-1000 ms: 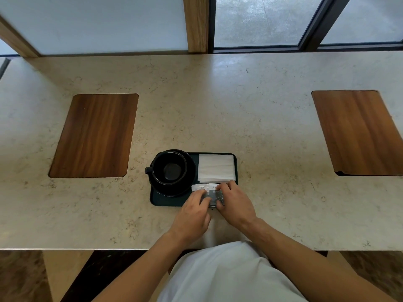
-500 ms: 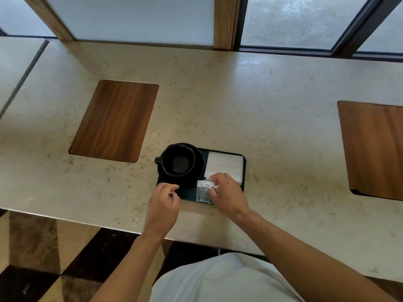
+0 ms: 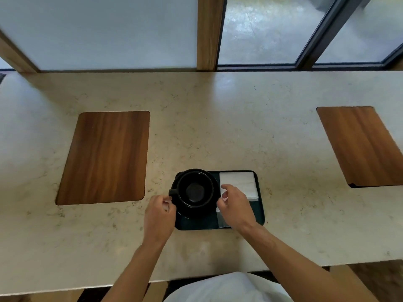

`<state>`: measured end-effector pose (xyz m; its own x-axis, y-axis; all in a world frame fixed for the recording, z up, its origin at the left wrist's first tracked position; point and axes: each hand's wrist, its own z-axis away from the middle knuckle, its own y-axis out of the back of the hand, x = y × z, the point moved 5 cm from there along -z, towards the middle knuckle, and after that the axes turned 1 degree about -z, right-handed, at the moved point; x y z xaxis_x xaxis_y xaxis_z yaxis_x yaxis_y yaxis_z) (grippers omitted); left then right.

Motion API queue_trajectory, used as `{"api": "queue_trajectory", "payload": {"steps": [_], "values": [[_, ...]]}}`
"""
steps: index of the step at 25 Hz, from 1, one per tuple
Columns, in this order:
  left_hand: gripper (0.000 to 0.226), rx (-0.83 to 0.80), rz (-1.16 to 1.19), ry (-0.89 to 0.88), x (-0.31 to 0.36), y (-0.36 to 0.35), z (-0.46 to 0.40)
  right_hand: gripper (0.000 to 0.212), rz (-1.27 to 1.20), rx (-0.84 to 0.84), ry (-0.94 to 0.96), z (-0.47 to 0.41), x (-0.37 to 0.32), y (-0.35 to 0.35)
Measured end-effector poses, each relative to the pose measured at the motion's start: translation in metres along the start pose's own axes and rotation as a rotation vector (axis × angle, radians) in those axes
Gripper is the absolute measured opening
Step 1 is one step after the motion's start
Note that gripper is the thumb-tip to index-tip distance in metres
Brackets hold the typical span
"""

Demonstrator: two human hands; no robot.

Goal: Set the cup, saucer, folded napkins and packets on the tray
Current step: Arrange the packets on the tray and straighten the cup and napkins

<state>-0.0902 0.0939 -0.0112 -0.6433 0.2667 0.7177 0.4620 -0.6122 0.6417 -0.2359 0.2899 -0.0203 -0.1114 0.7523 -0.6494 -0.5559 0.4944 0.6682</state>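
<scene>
The tray (image 3: 260,214) lies on the counter (image 3: 218,127) directly ahead of me, dark green, long side running left to right. My left hand (image 3: 159,214) is at its left end and my right hand (image 3: 236,207) is over its middle, with the cup (image 3: 195,189) between them.

Cup: black, upright, seated on a black saucer (image 3: 196,212) that occupies the left half of the tray. The handle points left, toward my left hand. The saucer's left edge overhangs the tray rim on that side.

Left hand: fingers curled, tips at the saucer's left rim just below the handle. Contact appears likely, but I cannot tell whether the fingers actually grip the rim.

Right hand: fingers curled, thumb and forefinger drawn toward each other at the right side of the saucer. I cannot tell whether they pinch anything or merely touch the rim; the view is slightly blurred there.

Napkins (image 3: 238,184): a white folded stack, flat in the far right corner of the tray, beyond my right hand. Its near left corner is covered by my fingers.

Packets (image 3: 222,220): pale, lying flat on the tray's near side, mostly hidden beneath my right hand and wrist. Their count cannot be determined.

Two wooden insets sit flush in the counter, one (image 3: 104,158) well to the left of my left hand, the other (image 3: 362,147) well to the right of my right hand.
</scene>
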Motion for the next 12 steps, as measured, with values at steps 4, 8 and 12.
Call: {"api": "queue_trajectory", "payload": {"steps": [4,8,12], "values": [[0.015,-0.043,0.06,0.056,-0.003,0.004,-0.011,0.034,-0.027,0.053,-0.031,-0.002,-0.009,-0.007],[0.015,-0.056,0.132,0.135,-0.008,0.001,-0.021,0.035,-0.016,0.053,-0.05,-0.005,-0.011,-0.008],[0.021,-0.072,0.193,0.163,-0.012,-0.003,-0.022,0.043,-0.009,0.028,-0.077,-0.009,-0.006,-0.006]]}}
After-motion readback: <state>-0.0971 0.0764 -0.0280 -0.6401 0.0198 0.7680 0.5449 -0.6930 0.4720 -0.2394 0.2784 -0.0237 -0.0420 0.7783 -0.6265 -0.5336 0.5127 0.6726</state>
